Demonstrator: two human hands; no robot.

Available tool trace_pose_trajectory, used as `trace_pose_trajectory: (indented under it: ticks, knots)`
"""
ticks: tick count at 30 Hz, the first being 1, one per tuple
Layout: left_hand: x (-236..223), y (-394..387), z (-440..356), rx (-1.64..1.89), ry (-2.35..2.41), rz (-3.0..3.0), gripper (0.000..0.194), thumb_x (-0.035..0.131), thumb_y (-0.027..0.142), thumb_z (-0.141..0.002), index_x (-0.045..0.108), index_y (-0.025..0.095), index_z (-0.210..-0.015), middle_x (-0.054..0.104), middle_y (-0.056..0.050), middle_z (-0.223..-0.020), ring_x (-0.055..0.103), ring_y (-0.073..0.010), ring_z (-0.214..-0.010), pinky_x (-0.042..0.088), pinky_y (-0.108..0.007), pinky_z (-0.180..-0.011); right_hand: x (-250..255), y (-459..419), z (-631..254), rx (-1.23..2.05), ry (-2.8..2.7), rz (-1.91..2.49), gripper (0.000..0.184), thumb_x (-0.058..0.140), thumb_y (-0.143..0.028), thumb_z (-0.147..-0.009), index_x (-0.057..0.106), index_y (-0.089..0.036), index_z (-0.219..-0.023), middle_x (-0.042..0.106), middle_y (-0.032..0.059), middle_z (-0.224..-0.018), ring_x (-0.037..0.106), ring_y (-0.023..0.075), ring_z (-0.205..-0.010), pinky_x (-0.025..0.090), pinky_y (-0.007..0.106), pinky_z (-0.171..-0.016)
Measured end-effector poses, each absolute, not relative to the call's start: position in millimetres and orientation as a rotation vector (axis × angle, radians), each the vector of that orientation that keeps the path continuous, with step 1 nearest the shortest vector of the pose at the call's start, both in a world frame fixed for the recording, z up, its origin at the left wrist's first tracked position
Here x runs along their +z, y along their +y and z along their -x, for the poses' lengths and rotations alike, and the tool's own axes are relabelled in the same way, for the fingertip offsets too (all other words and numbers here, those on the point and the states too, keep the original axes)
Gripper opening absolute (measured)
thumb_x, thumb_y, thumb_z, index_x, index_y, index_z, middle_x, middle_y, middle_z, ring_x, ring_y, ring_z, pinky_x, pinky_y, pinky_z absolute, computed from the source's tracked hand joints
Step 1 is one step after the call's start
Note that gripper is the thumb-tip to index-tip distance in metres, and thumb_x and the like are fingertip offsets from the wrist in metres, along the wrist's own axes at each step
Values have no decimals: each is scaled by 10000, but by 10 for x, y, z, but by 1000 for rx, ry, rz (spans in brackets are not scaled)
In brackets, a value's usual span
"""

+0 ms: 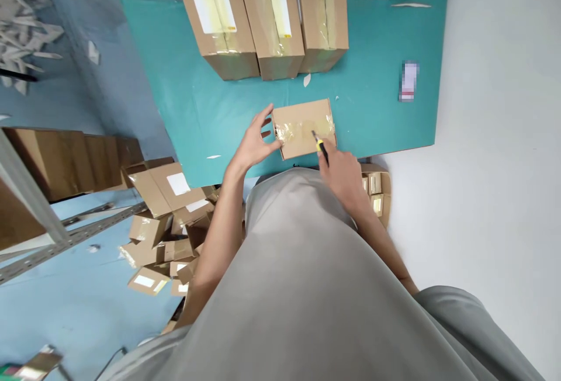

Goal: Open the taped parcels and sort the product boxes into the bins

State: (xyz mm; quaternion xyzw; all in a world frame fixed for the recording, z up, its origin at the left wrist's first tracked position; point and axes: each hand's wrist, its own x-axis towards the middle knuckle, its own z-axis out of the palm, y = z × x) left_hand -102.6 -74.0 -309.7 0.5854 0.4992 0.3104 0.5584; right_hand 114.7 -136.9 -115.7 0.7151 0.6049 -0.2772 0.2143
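A small taped cardboard box (302,127) lies near the front edge of the teal table (188,94). My left hand (256,144) grips the box's left end, thumb and fingers spread around its corner. My right hand (344,173) is closed round a yellow and black utility knife (321,147). The knife's tip rests on the clear tape across the box top.
Three long taped cardboard boxes (267,16) stand side by side at the back of the table. A small blurred label (408,81) lies at the table's right. Several small cardboard boxes (169,223) are piled on the floor at left, more (377,191) at right. Metal shelving (39,217) stands left.
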Motion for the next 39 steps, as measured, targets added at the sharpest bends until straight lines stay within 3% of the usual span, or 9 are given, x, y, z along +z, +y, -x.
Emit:
trace_pose_trajectory:
  ticks: [3, 9, 14, 16, 20, 23, 28, 35, 39]
  knots:
    - [-3043, -774, 1073, 711, 1136, -1341, 1044, 920, 574, -824, 473, 314, -1732, 442, -176, -1816, 562, -442, -1580, 563, -648, -1231, -1389, -1315, -1469, -706, 1658, -2110, 566, 384, -348, -1217, 487, -162, -1741, 821, 223, -1305, 800, 360, -1153, 573, 433, -1000]
    - [-2978, -741, 1104, 704, 1138, -1268, 1023, 918, 589, -815, 523, 281, -1707, 467, -175, -1807, 544, -489, -1591, 548, -691, -1236, -1966, -1213, -1803, -858, 1837, -2175, 605, 437, -386, -1188, 509, -129, -1732, 747, 239, -1499, 756, 383, -1280, 564, 469, -1084]
    - [-2909, -770, 1087, 661, 1268, -1327, 943, 844, 593, -870, 527, 286, -1703, 493, -159, -1795, 501, -467, -1634, 486, -687, -1291, -2176, -1179, -1973, -1024, 1960, -2177, 597, 454, -410, -1167, 582, -126, -1677, 739, 227, -1528, 749, 393, -1321, 575, 497, -1114]
    - [-2835, -756, 1005, 628, 1358, -1401, 904, 819, 558, -899, 523, 290, -1711, 483, -142, -1805, 455, -445, -1671, 392, -683, -1360, -2155, -1181, -2052, -1074, 1984, -2189, 598, 440, -421, -1167, 596, -129, -1666, 738, 222, -1536, 750, 390, -1332, 580, 504, -1123]
    - [-2620, -691, 569, 638, 1488, -1637, 802, 810, 499, -934, 562, 353, -1682, 403, -58, -1860, 191, -412, -1781, 106, -689, -1447, -2042, -1156, -2186, -1109, 1953, -2262, 614, 391, -388, -1168, 549, -146, -1711, 780, 201, -1475, 785, 378, -1279, 593, 505, -1109]
    - [-2489, -637, 122, 600, 1401, -1784, 598, 761, 492, -980, 672, 374, -1560, 416, -9, -1853, 142, -417, -1790, 10, -752, -1430, -1945, -1080, -2226, -1130, 1875, -2234, 633, 378, -329, -1163, 483, -132, -1755, 843, 179, -1331, 828, 349, -1166, 597, 472, -1089]
    - [-2470, -584, -247, 554, 1271, -1825, 308, 709, 501, -1029, 798, 321, -1263, 540, -12, -1772, 259, -431, -1764, 22, -782, -1432, -1786, -961, -2158, -1054, 1845, -2065, 635, 372, -278, -1157, 455, -136, -1770, 838, 165, -1354, 808, 334, -1217, 564, 424, -1110]
    - [-2550, -580, -153, 572, 1219, -1825, 311, 672, 546, -1063, 802, 311, -1221, 559, -35, -1757, 338, -414, -1738, 62, -765, -1438, -1684, -984, -1912, -937, 1760, -1983, 684, 327, -283, -1179, 258, -123, -1841, 835, 193, -1327, 807, 345, -1210, 576, 428, -1084]
    - [-2599, -591, -151, 595, 1180, -1822, 329, 640, 567, -1082, 796, 318, -1228, 551, -33, -1764, 337, -402, -1739, 58, -751, -1442, -1608, -1020, -1719, -889, 1671, -2031, 690, 317, -237, -1172, 226, -97, -1841, 820, 219, -1347, 804, 341, -1223, 592, 419, -1063]
